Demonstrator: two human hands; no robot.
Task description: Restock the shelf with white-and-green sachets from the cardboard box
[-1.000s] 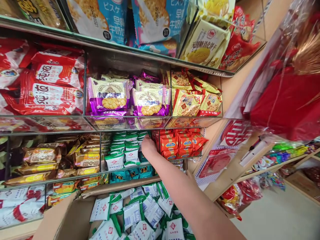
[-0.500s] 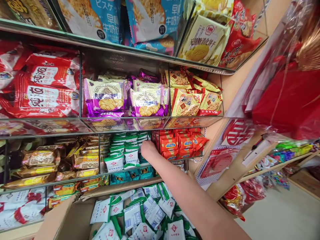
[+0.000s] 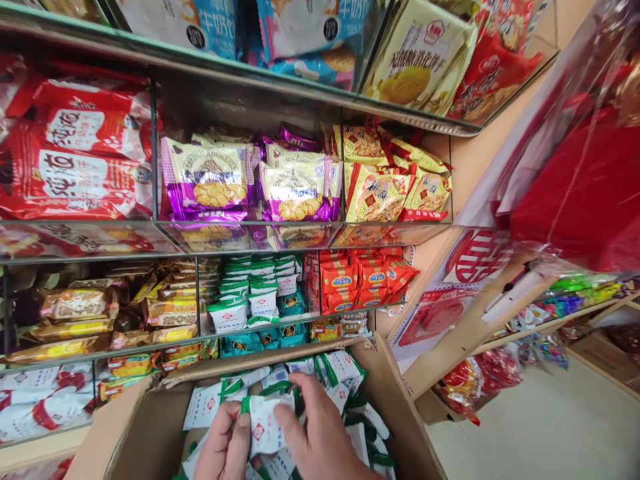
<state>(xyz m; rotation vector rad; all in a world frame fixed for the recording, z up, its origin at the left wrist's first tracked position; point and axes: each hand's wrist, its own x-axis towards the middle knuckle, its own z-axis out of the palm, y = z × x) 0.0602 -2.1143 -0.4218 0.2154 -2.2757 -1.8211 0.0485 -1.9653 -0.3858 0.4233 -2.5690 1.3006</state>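
Between my two hands is a small white snack packet (image 3: pixel 265 424) with green ends and a red diamond mark. My left hand (image 3: pixel 227 440) pinches its left end between thumb and fingers. On the other side, my right hand (image 3: pixel 320 427) grips the right end, thumb on the front. Both hands are above an open cardboard box (image 3: pixel 145 427) holding many loose packets of the same kind. More such green-and-white packets (image 3: pixel 263 300) are stacked in rows in a shelf compartment behind the box, beside a few teal packets (image 3: pixel 291 303).
Red packets (image 3: pixel 357 280) fill the compartment to the right, brown-and-yellow bars (image 3: pixel 170 310) the one to the left. Above runs a clear-fronted shelf (image 3: pixel 255 237) with purple-and-cream biscuit packs (image 3: pixel 207 177). A red plastic-wrapped item (image 3: pixel 580 193) hangs at the right.
My right hand has come back from the shelf's green-and-white stack to the box. My left hand has come into view, and both now hold a packet. The view has shifted slightly.
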